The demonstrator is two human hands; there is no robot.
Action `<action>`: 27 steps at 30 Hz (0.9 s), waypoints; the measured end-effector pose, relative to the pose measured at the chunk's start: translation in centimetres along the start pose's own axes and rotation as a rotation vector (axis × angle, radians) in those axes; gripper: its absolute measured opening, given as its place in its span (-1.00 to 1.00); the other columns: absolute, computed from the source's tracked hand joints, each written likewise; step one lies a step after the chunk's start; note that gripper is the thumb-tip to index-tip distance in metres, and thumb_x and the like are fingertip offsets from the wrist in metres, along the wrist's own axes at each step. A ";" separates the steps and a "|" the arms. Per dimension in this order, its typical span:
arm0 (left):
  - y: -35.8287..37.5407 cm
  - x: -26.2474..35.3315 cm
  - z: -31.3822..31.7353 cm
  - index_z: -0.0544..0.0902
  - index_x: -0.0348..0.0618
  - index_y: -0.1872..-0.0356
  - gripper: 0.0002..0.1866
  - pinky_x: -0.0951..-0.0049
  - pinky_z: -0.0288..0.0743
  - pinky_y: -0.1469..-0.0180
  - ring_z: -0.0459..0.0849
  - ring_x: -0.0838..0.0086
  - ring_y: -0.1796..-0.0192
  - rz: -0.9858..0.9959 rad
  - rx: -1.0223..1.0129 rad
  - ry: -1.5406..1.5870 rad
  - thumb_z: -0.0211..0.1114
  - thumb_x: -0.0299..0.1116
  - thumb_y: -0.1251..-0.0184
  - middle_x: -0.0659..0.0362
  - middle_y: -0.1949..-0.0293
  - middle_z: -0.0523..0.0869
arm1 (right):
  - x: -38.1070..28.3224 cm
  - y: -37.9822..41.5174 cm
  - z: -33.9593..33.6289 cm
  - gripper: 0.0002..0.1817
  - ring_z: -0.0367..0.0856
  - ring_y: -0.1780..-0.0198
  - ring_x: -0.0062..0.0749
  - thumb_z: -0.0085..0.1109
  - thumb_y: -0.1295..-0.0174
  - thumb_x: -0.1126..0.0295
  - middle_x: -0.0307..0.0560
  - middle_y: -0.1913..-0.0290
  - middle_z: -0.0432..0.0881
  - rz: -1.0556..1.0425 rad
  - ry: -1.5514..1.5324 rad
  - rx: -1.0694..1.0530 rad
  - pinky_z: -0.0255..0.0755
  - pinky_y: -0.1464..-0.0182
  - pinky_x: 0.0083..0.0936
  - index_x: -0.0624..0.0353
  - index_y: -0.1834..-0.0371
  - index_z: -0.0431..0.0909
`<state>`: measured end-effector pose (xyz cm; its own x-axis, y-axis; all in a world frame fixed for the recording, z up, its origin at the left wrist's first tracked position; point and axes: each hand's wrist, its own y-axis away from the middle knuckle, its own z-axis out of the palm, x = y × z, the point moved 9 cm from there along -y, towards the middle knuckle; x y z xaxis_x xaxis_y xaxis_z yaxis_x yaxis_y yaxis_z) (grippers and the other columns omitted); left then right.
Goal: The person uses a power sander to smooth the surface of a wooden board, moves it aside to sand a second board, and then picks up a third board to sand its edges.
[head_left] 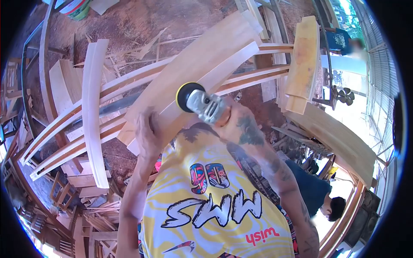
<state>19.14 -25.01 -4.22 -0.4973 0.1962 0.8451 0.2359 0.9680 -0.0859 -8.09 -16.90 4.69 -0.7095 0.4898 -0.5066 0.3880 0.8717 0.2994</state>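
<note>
My right hand (227, 112) is closed round the grey body of a power sander (207, 104). The sander's round black pad with a yellow rim (184, 95) is turned on edge, over a pale wooden board (221, 69). At the board's near end my left hand (148, 131) grips its edge, fingers curled. A wider wooden plank (198, 49) lies alongside, beyond the board. Both pieces lie across long curved wooden rails (116, 88).
A pale shaped timber (94, 112) crosses the rails on the left, and a yellowish panel (302, 64) lies on the right. One person in dark clothing (312, 185) is at lower right, another (337, 41) at upper right. Wood scraps (97, 202) are piled at lower left.
</note>
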 end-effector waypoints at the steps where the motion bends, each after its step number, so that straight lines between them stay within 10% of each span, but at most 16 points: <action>1: 0.0 -0.1 0.1 0.75 -0.24 -0.11 -0.76 0.03 0.60 -0.04 0.75 -0.01 0.06 0.004 -0.009 -0.009 0.39 -0.63 -0.49 -0.06 0.13 0.79 | 1.2 -0.3 -0.5 -0.42 0.86 -0.03 0.31 0.69 -0.16 0.13 0.33 0.13 0.84 -0.003 0.024 0.006 0.75 -0.06 0.08 0.23 -0.13 0.69; 27: -0.7 2.4 -0.1 0.79 -0.23 0.11 -0.77 0.09 0.59 0.02 0.73 0.08 0.14 0.195 -0.040 -0.071 0.50 -0.70 -0.24 0.03 0.20 0.79 | 21.2 -9.6 -12.7 -0.20 0.88 -0.20 0.21 0.67 -0.03 -0.04 0.36 -0.09 0.87 0.419 0.143 0.257 0.71 -0.25 -0.05 0.39 -0.20 0.75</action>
<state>17.84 -25.27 -2.03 -0.4959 0.3911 0.7753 0.3660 0.9038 -0.2218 -34.32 -15.15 1.36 -0.5283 0.8069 -0.2643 0.7759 0.5852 0.2357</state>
